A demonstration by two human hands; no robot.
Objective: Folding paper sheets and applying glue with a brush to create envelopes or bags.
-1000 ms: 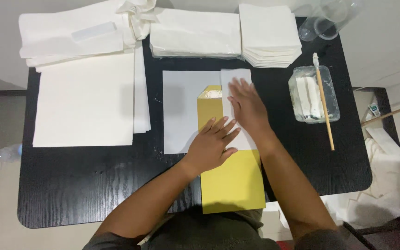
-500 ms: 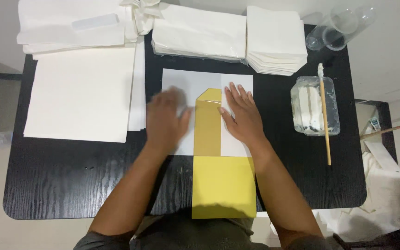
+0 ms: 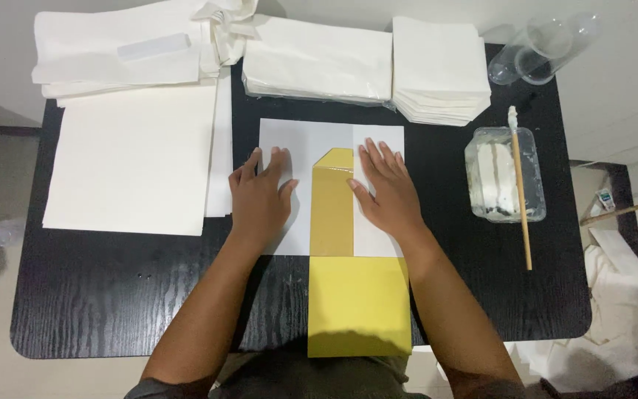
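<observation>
Head view: left hand (image 3: 260, 198) and right hand (image 3: 385, 193) lie open, flat on white sheet (image 3: 286, 137); press evenly beside yellow template (image 3: 334, 207).

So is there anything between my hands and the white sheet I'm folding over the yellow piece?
Nothing visible. The left hand and right hand both lie flat, directly on the white sheet, either side of the yellow piece.
</observation>
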